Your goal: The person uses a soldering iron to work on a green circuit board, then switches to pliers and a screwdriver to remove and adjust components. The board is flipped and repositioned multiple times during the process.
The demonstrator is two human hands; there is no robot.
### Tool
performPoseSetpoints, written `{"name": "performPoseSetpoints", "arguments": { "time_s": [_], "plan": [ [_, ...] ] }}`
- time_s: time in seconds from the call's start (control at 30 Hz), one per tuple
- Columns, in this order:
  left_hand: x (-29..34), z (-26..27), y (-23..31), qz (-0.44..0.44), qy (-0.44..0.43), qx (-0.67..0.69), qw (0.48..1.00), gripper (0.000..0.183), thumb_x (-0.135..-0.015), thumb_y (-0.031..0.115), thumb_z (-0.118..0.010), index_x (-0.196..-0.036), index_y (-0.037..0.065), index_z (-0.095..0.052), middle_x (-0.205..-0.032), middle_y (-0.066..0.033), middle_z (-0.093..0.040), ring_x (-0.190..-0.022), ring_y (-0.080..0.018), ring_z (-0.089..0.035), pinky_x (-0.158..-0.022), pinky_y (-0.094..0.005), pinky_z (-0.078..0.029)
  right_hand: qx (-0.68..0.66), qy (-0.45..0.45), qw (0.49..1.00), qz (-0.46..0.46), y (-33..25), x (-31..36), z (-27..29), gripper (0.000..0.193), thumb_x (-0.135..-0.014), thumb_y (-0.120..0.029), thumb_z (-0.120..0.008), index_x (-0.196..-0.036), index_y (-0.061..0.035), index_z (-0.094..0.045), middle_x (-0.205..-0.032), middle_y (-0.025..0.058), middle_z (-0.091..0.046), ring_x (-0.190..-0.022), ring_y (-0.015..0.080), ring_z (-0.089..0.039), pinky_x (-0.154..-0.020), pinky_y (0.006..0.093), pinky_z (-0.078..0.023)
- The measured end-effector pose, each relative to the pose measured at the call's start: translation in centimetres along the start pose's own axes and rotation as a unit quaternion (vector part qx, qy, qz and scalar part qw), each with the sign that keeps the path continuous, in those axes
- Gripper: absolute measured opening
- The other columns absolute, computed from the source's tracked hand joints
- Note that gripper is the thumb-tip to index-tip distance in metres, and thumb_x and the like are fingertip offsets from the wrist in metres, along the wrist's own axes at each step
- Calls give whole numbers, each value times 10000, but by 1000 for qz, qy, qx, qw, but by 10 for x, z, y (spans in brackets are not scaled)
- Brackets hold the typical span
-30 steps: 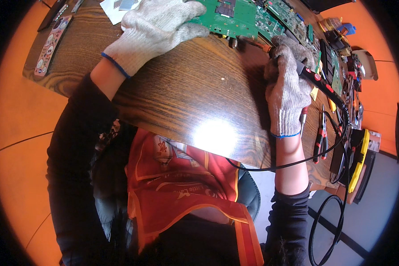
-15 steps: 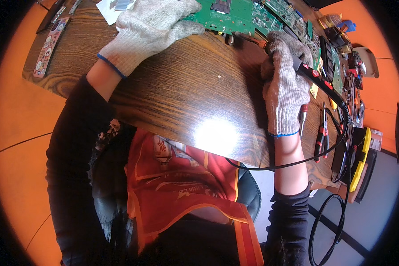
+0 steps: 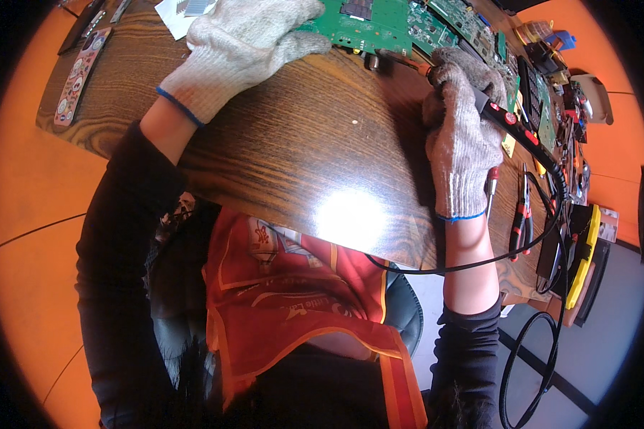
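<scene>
My left hand (image 3: 240, 53), in a pale knitted glove with a blue cuff edge, is closed on the left end of a green circuit board (image 3: 379, 32). A dark square chip area (image 3: 356, 8) shows on that board near the top of the view. My right hand (image 3: 465, 129), gloved alike, is wrapped round a soldering iron (image 3: 511, 123) with a black handle and red buttons. Its front end points left at the board's near edge, close to a small metal cylindrical part (image 3: 371, 63). Whether the tip touches that part I cannot tell.
More circuit boards (image 3: 472, 32) lie to the right. Red-handled pliers (image 3: 521, 227) and a red-handled screwdriver (image 3: 492, 182) rest beside my right wrist. The iron's black cable (image 3: 444, 271) crosses my forearm. A patterned strip (image 3: 83, 77) and white paper (image 3: 177, 20) lie at left on the wooden table (image 3: 286, 150).
My right hand and the soldering iron have shifted very slightly to the right. The left hand and the board look almost unmoved.
</scene>
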State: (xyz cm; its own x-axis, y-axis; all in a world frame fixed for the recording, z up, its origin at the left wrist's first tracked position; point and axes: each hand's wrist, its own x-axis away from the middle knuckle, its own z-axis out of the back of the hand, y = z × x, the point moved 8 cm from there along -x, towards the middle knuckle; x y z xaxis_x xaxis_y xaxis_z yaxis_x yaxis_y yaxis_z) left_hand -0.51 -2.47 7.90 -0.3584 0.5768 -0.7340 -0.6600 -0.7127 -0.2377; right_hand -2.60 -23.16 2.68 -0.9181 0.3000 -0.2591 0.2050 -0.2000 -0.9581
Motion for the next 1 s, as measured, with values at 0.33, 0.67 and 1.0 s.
{"name": "performPoseSetpoints", "arguments": {
  "time_s": [0.33, 0.67, 1.0],
  "plan": [
    [2, -4, 0, -13, 28, -59, 998, 345, -628, 340, -792, -845, 130, -626, -776, -55, -533, -770, -258, -543, -676, -430, -435, -64, 62, 996, -6, 13, 0, 13, 175, -908, -126, -632, -1062, -43, -621, -827, 23, -631, -693, 95, -586, -597, 222, -450],
    [33, -46, -25, 124, -125, 99, 979, 476, -840, 441, -688, -1161, 96, -615, -1103, -129, -624, -1041, -311, -579, -917, -421, -443, -27, 39, 996, 79, 6, -6, 18, 161, -940, -157, -570, -1028, -38, -632, -733, 19, -599, -557, 83, -517, -455, 215, -371],
    [31, -45, -20, 118, -131, 98, 979, 448, -836, 418, -698, -1142, 99, -624, -1112, -113, -622, -1037, -298, -579, -901, -405, -457, 12, 15, 996, 82, 7, -6, 10, 134, -892, -113, -606, -987, -28, -648, -653, 24, -556, -488, 104, -484, -431, 258, -362]
  ]
}}
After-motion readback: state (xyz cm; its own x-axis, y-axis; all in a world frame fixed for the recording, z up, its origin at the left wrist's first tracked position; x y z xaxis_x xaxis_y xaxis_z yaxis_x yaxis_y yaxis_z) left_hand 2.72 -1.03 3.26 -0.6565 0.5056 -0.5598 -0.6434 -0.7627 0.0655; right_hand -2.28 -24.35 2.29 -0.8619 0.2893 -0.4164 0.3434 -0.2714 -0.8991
